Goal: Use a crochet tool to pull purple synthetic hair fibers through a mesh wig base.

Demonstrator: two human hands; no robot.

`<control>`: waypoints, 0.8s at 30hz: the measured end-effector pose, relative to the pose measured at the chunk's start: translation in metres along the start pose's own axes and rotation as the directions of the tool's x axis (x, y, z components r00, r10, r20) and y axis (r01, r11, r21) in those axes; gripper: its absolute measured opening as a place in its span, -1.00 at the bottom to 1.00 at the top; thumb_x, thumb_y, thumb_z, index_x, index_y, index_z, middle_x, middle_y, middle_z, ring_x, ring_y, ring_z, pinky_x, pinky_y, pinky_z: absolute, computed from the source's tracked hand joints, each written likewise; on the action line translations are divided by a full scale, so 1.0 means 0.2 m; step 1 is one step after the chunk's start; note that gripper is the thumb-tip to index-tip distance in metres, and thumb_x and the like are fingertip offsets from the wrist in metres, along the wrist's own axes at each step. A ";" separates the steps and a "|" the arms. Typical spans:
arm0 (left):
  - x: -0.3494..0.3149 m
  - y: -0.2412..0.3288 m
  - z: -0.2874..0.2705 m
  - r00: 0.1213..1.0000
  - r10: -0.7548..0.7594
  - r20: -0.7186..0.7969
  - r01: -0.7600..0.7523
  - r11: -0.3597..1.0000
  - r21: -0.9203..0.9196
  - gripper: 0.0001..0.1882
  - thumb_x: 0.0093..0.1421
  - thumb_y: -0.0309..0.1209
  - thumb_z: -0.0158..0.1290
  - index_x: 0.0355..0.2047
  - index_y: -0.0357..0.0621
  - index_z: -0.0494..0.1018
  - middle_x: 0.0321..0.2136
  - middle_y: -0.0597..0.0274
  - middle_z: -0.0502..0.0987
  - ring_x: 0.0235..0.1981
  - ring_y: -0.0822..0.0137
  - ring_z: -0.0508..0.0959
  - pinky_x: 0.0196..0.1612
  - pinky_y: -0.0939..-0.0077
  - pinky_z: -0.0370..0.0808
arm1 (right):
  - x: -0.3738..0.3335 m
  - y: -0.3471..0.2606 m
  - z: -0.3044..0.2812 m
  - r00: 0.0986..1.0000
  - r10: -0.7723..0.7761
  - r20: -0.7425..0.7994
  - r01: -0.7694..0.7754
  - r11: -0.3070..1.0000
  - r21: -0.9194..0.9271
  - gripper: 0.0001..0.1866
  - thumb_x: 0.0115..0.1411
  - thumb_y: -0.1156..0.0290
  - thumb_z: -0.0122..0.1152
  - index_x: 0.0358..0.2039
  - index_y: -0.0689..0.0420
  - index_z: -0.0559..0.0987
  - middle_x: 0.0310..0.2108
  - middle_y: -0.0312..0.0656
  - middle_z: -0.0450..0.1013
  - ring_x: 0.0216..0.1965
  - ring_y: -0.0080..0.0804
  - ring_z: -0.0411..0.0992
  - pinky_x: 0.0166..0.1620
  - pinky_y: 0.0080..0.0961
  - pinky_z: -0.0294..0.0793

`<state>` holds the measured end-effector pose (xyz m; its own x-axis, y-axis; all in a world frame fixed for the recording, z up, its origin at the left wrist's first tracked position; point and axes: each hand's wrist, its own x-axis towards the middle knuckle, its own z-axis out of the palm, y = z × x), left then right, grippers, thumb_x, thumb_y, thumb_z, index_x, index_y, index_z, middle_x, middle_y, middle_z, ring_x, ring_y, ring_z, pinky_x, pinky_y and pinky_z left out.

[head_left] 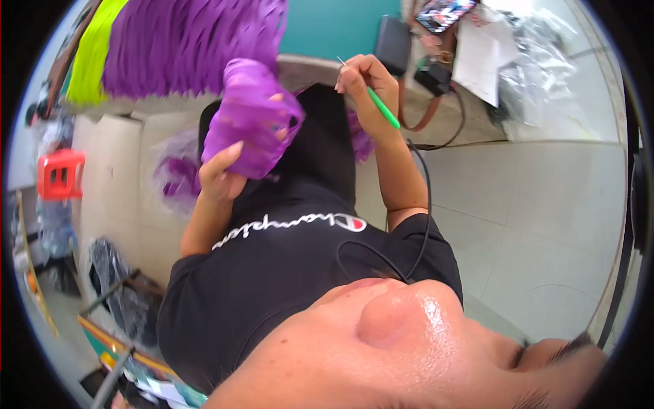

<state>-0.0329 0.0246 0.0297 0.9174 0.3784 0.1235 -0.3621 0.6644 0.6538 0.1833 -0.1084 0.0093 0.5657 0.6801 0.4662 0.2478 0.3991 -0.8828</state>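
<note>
My left hand (223,174) grips a purple piece of thin, slightly see-through fabric (255,126). The thumb lies on its near side, and fingertips show through gaps in it. At the table's front edge my right hand (368,85) is closed round a slim tool with a green handle (383,109) and a fine metal tip, which points up and left. The tool's exact kind cannot be made out. Tool and fabric are apart. Just beyond the left hand, a thick row of purple strips (184,48) hangs over the table edge, beside yellow-green strips (95,51).
The green table top (334,27) lies ahead. On its right are a black box (393,44), a phone (443,13), white paper (480,58), a black adapter with a cable (434,77) and clear plastic bags (538,61). A red stool (61,174) stands left.
</note>
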 end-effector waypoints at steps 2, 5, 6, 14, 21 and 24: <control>0.00 0.00 -0.02 0.993 -0.086 -0.082 0.089 0.996 0.025 -0.34 0.14 -0.48 -0.05 0.22 -0.39 -0.02 0.20 -0.19 0.14 0.17 0.02 0.28 0.22 0.17 0.17 | -0.07 -0.01 0.14 0.987 0.157 0.021 -0.158 0.986 0.060 -0.71 0.22 0.33 0.15 -0.15 0.21 0.36 -0.29 -0.14 0.45 -0.23 -0.46 0.38 -0.07 -0.60 0.31; 0.01 -0.02 -0.04 0.985 -0.147 -0.087 0.144 0.989 -0.038 -0.42 0.16 -0.49 -0.06 0.18 -0.41 0.06 0.09 -0.13 0.29 0.10 0.03 0.36 0.16 0.13 0.29 | -0.09 0.12 0.24 0.998 0.022 -0.062 -0.023 1.000 -0.012 -0.74 0.20 0.43 0.16 -0.15 0.21 0.37 -0.24 -0.14 0.44 -0.16 -0.51 0.36 -0.04 -0.62 0.30; 0.01 -0.03 -0.05 0.985 -0.137 -0.106 0.135 0.990 -0.034 -0.42 0.16 -0.49 -0.06 0.18 -0.41 0.06 0.09 -0.13 0.29 0.10 0.03 0.36 0.16 0.13 0.29 | -0.11 0.20 0.28 0.988 0.127 -0.091 -0.111 0.980 0.165 -0.83 0.20 0.44 0.15 -0.24 0.18 0.39 -0.25 -0.19 0.42 -0.19 -0.57 0.35 -0.09 -0.62 0.31; 0.00 -0.03 -0.12 0.940 -0.303 -0.156 0.296 0.953 -0.066 -0.54 0.26 -0.33 -0.09 0.07 -0.40 0.23 -0.08 -0.07 0.45 -0.07 0.11 0.51 0.06 0.18 0.40 | -0.15 0.14 0.21 0.963 0.245 -0.108 -0.147 0.821 0.552 -0.76 0.08 0.65 0.22 -0.43 0.09 0.32 -0.36 -0.26 0.38 -0.31 -0.58 0.34 -0.20 -0.66 0.32; 0.01 -0.08 -0.12 0.943 -0.286 -0.168 0.292 0.956 0.009 -0.65 0.27 -0.31 -0.04 -0.04 -0.31 0.38 -0.22 0.12 0.53 -0.18 0.33 0.54 -0.07 0.40 0.47 | -0.13 0.08 0.19 0.927 -0.135 -0.351 0.072 0.980 -0.187 -0.58 0.23 0.03 0.08 -0.28 0.18 0.37 -0.26 -0.17 0.36 -0.31 -0.48 0.34 -0.17 -0.55 0.34; 0.01 -0.10 -0.08 0.939 -0.170 -0.298 0.206 0.974 0.096 -0.73 0.22 -0.40 0.04 -0.10 -0.27 0.43 -0.27 0.21 0.54 -0.22 0.41 0.54 -0.11 0.49 0.47 | -0.24 0.09 0.22 0.978 0.038 -0.207 0.010 0.974 0.225 -0.56 0.24 0.01 0.02 -0.27 0.21 0.38 -0.31 -0.14 0.34 -0.34 -0.46 0.33 -0.21 -0.53 0.33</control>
<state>-0.0262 0.0224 0.0042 0.8740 0.4347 -0.2171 -0.1477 0.6633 0.7337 0.1273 -0.1064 -0.0270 0.7253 0.5526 0.4107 0.0704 0.5339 -0.8426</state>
